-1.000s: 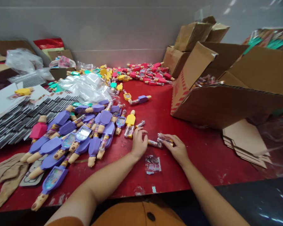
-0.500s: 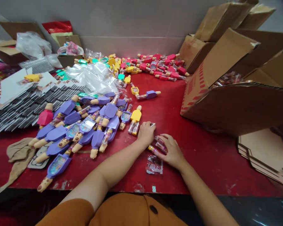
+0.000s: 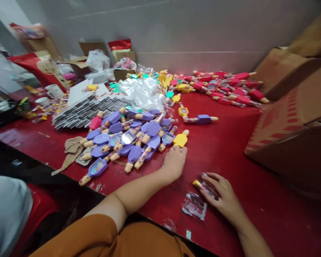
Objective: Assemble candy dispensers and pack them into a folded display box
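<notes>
Resting apart on the red bench [image 3: 256, 210], the hands are not same: left hand [image 3: 175, 163] lies open just beside one yellow toy [image 3: 180, 140]; right hand [image 3: 216, 189] closes on one clear tube [image 3: 205, 186], near one plastic wrapper [image 3: 194, 206].

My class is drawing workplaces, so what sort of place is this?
It looks like a small packing workshop: a red table heaped with purple toys, stacks of flat cardboard, and big cardboard boxes.
</notes>
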Demonstrator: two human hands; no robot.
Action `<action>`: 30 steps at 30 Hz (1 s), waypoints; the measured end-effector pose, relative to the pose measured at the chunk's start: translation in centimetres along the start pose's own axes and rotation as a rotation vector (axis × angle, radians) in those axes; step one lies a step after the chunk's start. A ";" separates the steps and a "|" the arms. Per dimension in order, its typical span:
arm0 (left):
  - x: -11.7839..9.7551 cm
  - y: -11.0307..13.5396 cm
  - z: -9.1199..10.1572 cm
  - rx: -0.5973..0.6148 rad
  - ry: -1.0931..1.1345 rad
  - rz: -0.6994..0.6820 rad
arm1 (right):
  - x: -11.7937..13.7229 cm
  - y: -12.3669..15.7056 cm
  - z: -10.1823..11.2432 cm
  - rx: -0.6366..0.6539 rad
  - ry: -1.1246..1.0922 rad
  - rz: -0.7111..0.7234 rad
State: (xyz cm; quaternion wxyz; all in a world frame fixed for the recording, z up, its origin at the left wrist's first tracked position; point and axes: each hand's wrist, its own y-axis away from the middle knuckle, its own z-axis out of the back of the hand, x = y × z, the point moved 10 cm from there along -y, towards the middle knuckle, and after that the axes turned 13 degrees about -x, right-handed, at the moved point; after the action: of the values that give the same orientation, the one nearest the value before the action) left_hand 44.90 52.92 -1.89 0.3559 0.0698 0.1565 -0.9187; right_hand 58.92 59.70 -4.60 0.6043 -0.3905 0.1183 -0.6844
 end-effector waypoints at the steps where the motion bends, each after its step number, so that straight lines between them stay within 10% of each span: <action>1: 0.1 0.1 0.0 0.014 -0.008 0.014 | 0.1 0.0 0.1 -0.012 0.007 0.018; 9: 0.1 0.1 -1.5 0.206 0.155 0.052 | -1.0 0.5 1.9 -0.134 0.259 0.032; 16: 0.7 -1.2 -1.2 0.184 0.564 0.117 | -2.8 1.2 1.2 0.072 0.440 -0.324; 22: -1.5 -0.9 -2.4 0.261 1.201 0.352 | -5.4 1.0 4.4 -0.496 -0.209 -1.007; 27: -4.4 1.9 -3.5 0.327 1.619 0.560 | -2.5 -0.5 2.1 -0.854 -1.019 -1.211; 30: -5.6 3.4 -3.0 0.342 1.747 0.618 | 0.6 -1.3 0.8 -0.936 -1.106 -1.199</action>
State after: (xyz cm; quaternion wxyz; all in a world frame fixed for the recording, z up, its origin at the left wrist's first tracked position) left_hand 51.37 55.04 -4.21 0.3254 0.8237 0.2055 -0.4164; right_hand 58.55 59.72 -2.97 -0.0969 -0.8591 -0.1432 -0.4817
